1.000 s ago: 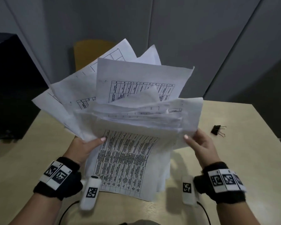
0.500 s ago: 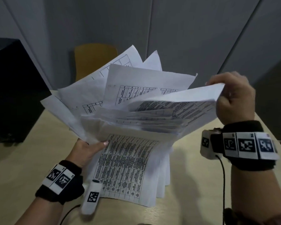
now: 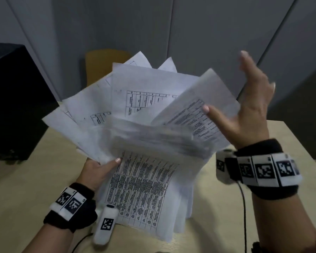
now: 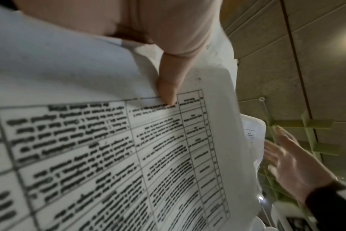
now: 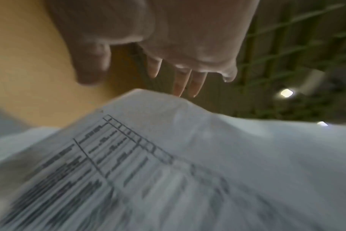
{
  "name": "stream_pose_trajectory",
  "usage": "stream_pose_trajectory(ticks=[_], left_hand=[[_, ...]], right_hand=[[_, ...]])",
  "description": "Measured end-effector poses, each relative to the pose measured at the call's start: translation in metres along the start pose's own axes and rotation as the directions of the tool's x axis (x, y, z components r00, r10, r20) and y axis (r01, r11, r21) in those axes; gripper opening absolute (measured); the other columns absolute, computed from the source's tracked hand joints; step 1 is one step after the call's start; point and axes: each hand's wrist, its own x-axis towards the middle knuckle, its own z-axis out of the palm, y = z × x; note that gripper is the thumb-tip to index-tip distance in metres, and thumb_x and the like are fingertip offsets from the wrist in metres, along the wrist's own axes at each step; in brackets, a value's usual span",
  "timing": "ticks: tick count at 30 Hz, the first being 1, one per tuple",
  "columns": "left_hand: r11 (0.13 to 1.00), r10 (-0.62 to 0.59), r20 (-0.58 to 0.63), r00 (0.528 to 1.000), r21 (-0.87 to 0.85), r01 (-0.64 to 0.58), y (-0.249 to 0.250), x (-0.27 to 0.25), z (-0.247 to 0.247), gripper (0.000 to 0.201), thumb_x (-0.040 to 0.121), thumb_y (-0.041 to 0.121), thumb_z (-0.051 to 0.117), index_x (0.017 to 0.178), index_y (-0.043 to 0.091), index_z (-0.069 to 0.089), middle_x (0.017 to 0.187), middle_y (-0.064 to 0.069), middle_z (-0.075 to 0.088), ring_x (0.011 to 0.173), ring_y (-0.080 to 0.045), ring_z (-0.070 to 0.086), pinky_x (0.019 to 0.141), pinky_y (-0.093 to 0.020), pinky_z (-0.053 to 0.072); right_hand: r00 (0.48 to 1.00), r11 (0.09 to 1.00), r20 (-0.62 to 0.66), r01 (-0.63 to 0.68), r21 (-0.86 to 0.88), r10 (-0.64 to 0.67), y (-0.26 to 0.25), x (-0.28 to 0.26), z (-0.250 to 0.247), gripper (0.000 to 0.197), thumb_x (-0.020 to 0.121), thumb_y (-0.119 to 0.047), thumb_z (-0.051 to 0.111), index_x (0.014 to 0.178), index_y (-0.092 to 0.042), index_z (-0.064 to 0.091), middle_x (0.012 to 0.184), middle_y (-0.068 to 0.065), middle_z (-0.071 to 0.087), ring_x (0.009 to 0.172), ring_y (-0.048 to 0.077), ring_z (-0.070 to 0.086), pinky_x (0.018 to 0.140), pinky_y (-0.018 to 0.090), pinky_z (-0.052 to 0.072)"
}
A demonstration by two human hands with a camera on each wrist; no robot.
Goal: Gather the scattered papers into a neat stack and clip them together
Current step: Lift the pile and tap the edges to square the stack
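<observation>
A person's left hand [image 3: 97, 170] is gripping a fanned, uneven bundle of white printed paper sheets [image 3: 144, 128] by its left edge, thumb [image 4: 169, 87] pressing on the front page, while the sheets' lower edges are resting on the pale wooden table [image 3: 26, 179]. The right hand [image 3: 248, 108] is hovering with fingers spread wide and holding nothing, its thumb lying against a tilted, motion-blurred sheet at the bundle's upper right. A yellow chair [image 3: 100, 64] is standing behind the table.
</observation>
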Motion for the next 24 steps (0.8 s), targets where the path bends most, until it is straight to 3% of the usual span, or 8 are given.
stream_pose_trajectory(ticks=[3,5,8,11,15,18,20,24], left_hand=[[0.999,-0.052,-0.06,0.997,0.007,0.053,-0.001,-0.005,0.0,0.059,0.082,0.009,0.067,0.035,0.023,0.034,0.028,0.008,0.032,0.029,-0.004,0.031,0.045,-0.02,0.032],[0.997,-0.063,-0.073,0.995,0.042,0.066,-0.006,-0.002,-0.003,0.061,0.082,0.015,0.067,0.038,0.022,0.026,0.03,0.011,0.022,0.026,-0.005,0.02,0.047,-0.021,0.025],[0.988,-0.061,-0.031,0.998,0.14,0.064,-0.004,-0.002,-0.003,0.057,0.083,0.017,0.066,0.044,0.02,0.025,0.032,0.011,0.019,0.027,-0.004,0.018,0.042,-0.019,0.027],[0.99,-0.065,-0.022,0.998,0.126,0.067,-0.004,-0.002,-0.003,0.061,0.081,0.015,0.069,0.04,0.021,0.023,0.033,0.011,0.019,0.029,-0.006,0.019,0.052,-0.024,0.023],[0.986,-0.073,-0.004,0.997,0.148,0.073,-0.001,-0.005,-0.001,0.065,0.08,0.016,0.069,0.037,0.023,0.022,0.032,0.012,0.017,0.027,-0.006,0.016,0.047,-0.02,0.022],[0.985,-0.071,0.003,0.997,0.155,0.07,-0.004,-0.003,-0.003,0.066,0.08,0.015,0.069,0.034,0.025,0.023,0.031,0.013,0.017,0.027,-0.006,0.017,0.042,-0.018,0.021],[0.985,-0.055,0.023,0.998,0.163,0.05,-0.006,-0.002,-0.005,0.063,0.08,0.012,0.069,0.034,0.023,0.028,0.031,0.013,0.018,0.028,-0.005,0.018,0.039,-0.019,0.024],[0.99,-0.041,0.014,0.999,0.134,0.039,-0.005,-0.003,-0.006,0.062,0.081,0.006,0.067,0.033,0.023,0.031,0.028,0.012,0.021,0.026,-0.003,0.021,0.034,-0.013,0.024]], right_hand=[[0.97,0.895,0.064,-0.243,0.373,0.236,0.012,-0.049,0.016,0.128,0.051,-0.082,0.061,0.146,-0.026,-0.004,0.152,-0.019,0.001,0.144,0.009,0.006,0.117,0.042,0.01],[0.849,0.69,0.236,-0.524,0.499,0.473,0.021,-0.088,0.035,0.138,0.037,-0.087,0.061,0.143,-0.036,-0.01,0.154,-0.016,-0.004,0.144,0.009,0.003,0.116,0.036,0.01],[0.541,0.195,0.475,-0.776,0.6,0.694,0.039,-0.126,0.06,0.149,0.026,-0.076,0.075,0.142,-0.042,-0.011,0.153,0.011,0.019,0.138,0.022,0.027,0.109,0.042,0.025],[0.43,-0.111,0.607,-0.75,0.652,0.668,0.061,-0.117,0.067,0.137,0.037,-0.044,0.088,0.146,-0.034,0.004,0.116,0.006,0.061,0.099,0.014,0.063,0.09,0.036,0.046],[0.461,-0.008,0.607,-0.792,0.61,0.647,0.07,-0.077,0.063,0.122,0.025,-0.049,0.09,0.133,-0.025,0.037,0.095,0.002,0.071,0.091,0.016,0.065,0.092,0.04,0.039],[0.287,-0.058,0.591,-0.867,0.495,0.754,0.067,-0.065,0.075,0.108,0.063,-0.042,0.078,0.146,-0.027,0.01,0.146,0.016,0.035,0.128,0.031,0.041,0.098,0.054,0.037],[0.203,-0.12,0.653,-0.902,0.414,0.729,0.063,-0.067,0.086,0.097,0.076,-0.03,0.069,0.148,-0.021,0.005,0.149,0.02,0.027,0.126,0.035,0.044,0.074,0.05,0.05],[0.387,-0.138,0.638,-0.777,0.615,0.665,0.058,-0.077,0.095,0.062,0.054,-0.017,0.084,0.11,-0.008,0.061,0.092,0.011,0.07,0.076,0.026,0.069,0.058,0.035,0.055]])
